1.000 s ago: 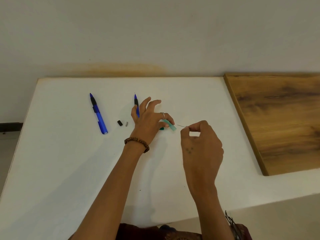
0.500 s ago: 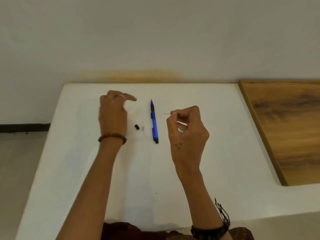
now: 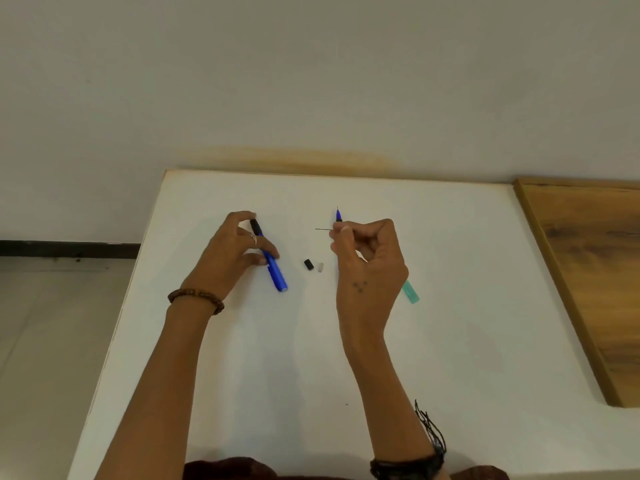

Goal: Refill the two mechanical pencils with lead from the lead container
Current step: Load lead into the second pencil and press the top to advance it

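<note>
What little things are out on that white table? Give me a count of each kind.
Blue mechanical pencils: 2, left pencil, right pencil
Teal lead container: 1
Loose lead stick: 1
Small black cap: 1
Small pale piece: 1
Total: 6

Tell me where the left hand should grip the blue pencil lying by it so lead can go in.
Probably grip the blue pencil mid-barrel, coming from above with thumb and fingers on its long sides. It lies flat on the table, its blunt near end unobstructed. The left hand is curled over it; the right hand pinches the lead.
</note>
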